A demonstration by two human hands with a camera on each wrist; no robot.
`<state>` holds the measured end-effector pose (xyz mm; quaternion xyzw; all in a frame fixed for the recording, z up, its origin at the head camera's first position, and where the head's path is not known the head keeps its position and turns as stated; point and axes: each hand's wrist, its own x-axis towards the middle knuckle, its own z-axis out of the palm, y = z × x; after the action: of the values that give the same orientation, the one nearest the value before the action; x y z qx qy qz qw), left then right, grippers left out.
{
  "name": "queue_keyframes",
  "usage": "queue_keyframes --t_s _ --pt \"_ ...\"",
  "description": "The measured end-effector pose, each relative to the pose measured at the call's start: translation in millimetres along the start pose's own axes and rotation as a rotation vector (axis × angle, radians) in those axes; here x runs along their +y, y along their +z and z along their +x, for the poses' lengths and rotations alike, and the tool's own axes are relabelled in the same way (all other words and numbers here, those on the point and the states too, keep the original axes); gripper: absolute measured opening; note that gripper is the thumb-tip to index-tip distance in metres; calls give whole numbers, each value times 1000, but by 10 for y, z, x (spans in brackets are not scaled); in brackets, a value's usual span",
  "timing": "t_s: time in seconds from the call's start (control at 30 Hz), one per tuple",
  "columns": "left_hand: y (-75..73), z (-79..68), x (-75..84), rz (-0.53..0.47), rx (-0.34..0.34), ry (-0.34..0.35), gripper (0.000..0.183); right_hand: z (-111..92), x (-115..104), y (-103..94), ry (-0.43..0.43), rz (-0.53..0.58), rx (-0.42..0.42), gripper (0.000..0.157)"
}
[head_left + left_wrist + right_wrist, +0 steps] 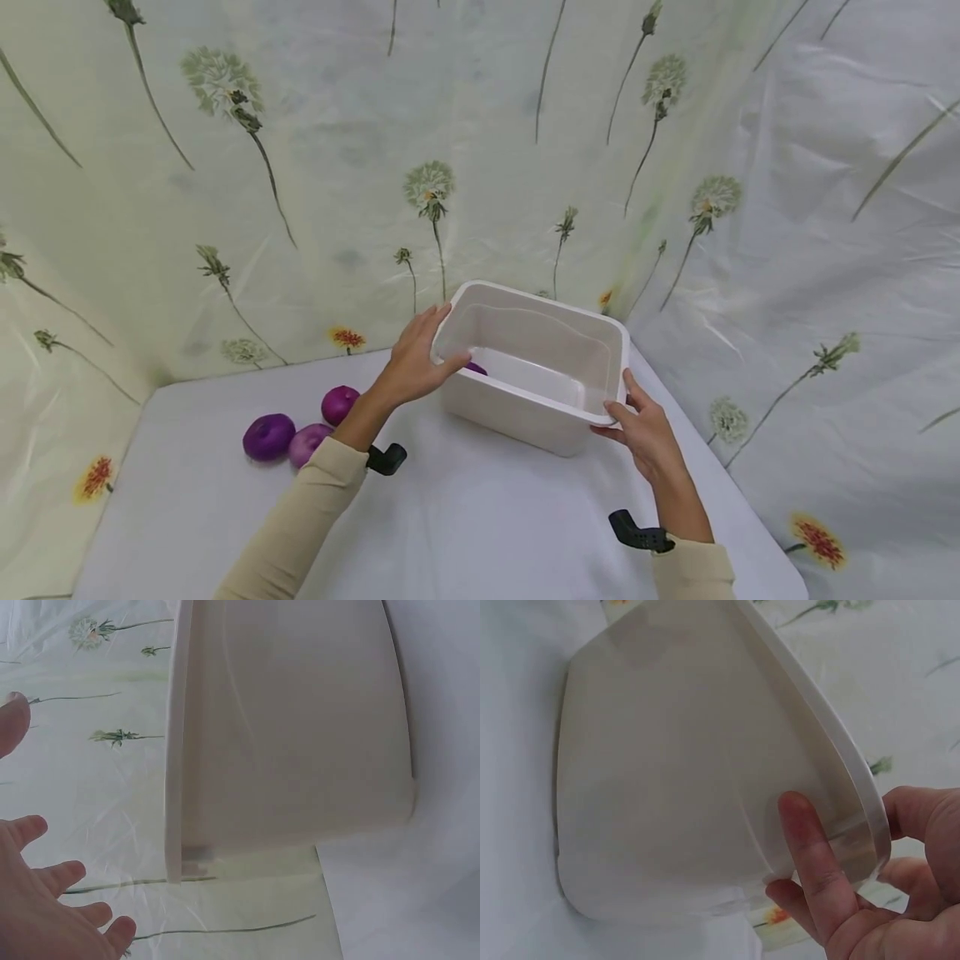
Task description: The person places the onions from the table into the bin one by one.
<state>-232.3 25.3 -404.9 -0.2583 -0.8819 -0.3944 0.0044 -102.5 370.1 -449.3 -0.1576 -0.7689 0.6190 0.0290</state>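
A white plastic bin (517,417) stands on the table, with part of a purple onion (476,367) showing inside, mostly hidden by the near wall and my left thumb. My right hand (643,429) grips its near right corner, thumb over the rim and fingers against the outer wall; the right wrist view shows these fingers (814,862) on the wall. At the bin's left end is my left hand (416,358), fingers spread, thumb over the rim in the head view. The left wrist view has its fingers (60,877) extended and apart from the bin wall.
Left of my left forearm lie several purple onions: a dark one (270,437), a rounder one (340,404) and a paler one (307,444) partly behind the sleeve. A white cloth covers the table (480,533). Flower-printed curtains (337,183) hang close behind and on both sides.
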Motion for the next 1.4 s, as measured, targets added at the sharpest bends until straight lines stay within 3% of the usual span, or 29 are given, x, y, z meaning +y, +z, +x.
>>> queue_keyframes --t_s 0.37,0.43,0.6,0.7,0.8,1.0,1.17,1.4 --pt "-114 -409 -359 5 56 -61 79 28 -17 32 6 0 -3 75" --pt "-111 -517 -423 92 56 -66 82 17 -14 21 17 1 -2 75" --pt "-115 -835 -592 445 71 -55 85 31 -39 31 3 -1 -16 76" --pt "-109 -998 -708 550 106 -50 85 41 -60 49 2 3 -16 77" --pt "-91 -1138 -851 557 128 -70 84 26 -68 61 22 6 -9 77" --pt "-103 -1407 -1179 542 112 -184 87 3 -71 109 58 44 -18 78" --pt "-261 -1568 -1432 499 146 -252 87 23 -56 176 67 54 -13 77" --pt "-567 -1652 -1731 500 178 -310 86 14 -35 169 84 72 7 77"
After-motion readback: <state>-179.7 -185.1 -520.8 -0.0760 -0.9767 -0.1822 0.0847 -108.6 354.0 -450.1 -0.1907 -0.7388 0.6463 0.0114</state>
